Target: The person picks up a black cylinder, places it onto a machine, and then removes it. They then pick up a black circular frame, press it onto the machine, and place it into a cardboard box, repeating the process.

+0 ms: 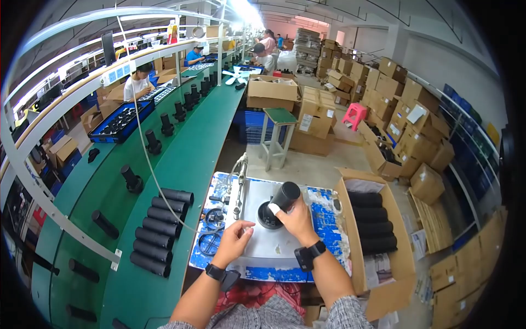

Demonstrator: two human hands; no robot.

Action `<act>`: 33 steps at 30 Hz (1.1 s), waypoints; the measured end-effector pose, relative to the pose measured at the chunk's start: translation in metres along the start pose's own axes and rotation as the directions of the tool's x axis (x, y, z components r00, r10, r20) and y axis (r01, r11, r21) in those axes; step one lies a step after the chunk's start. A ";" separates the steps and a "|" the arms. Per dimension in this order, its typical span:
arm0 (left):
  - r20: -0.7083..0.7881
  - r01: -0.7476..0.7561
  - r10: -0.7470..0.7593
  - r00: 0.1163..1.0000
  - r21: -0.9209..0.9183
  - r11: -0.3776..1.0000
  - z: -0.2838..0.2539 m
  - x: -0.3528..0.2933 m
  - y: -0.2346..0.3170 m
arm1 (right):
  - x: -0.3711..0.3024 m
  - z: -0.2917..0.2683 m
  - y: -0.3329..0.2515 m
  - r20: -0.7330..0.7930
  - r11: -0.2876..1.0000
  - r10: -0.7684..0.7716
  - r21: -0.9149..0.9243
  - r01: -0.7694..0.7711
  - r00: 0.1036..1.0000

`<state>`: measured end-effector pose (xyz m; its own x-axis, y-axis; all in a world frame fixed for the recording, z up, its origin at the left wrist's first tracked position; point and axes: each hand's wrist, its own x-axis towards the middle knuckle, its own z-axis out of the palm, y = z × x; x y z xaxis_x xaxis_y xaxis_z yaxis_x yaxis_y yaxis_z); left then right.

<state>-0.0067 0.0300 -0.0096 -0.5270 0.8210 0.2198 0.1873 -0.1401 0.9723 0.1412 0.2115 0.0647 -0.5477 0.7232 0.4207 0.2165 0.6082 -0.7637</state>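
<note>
My right hand (298, 221) is wrapped round a black tube (286, 196), which it holds tilted. White tape or a finger cover shows on the thumb. Just under the tube sits a round black base (267, 218) on a metal plate (276, 244); whether the two touch, I cannot tell. My left hand (234, 241) hovers over the plate's left side, fingers apart and slightly curled, with nothing in them. Left of the plate lie black ring-shaped parts (210, 243) on the worn blue-and-white tabletop (330, 227). A metal fixture with a hose (240, 189) stands behind my left hand.
On the green bench (123, 263) at left lies a row of black tubes (153, 249); more black parts (130, 179) stand farther along. At right, an open carton (350, 263) holds several black tubes (373, 222). A stool (279, 116) and stacked boxes stand beyond; co-workers sit along the bench.
</note>
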 end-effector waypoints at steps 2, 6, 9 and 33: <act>-0.009 0.004 -0.004 1.000 0.008 1.000 0.000 -0.002 0.000 | -0.006 -0.002 -0.005 0.007 0.992 -0.021 -0.122 0.022 1.000; 0.003 -0.034 0.034 0.999 0.020 0.999 -0.002 -0.001 -0.003 | -0.007 0.008 0.009 -0.023 0.989 -0.077 -0.131 0.073 0.997; 0.006 -0.057 0.057 0.998 0.028 0.998 -0.003 0.001 -0.001 | -0.002 0.019 0.017 0.015 0.989 -0.010 -0.145 0.012 1.000; -0.176 -0.289 0.308 0.935 0.128 0.949 -0.030 0.013 0.013 | 0.002 0.018 0.025 0.110 0.995 -0.069 -0.060 0.076 0.992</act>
<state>-0.0356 0.0221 0.0087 -0.5808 0.6271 0.5191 0.4356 -0.2993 0.8489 0.1309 0.2220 0.0372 -0.6469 0.6388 0.4164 0.2224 0.6804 -0.6983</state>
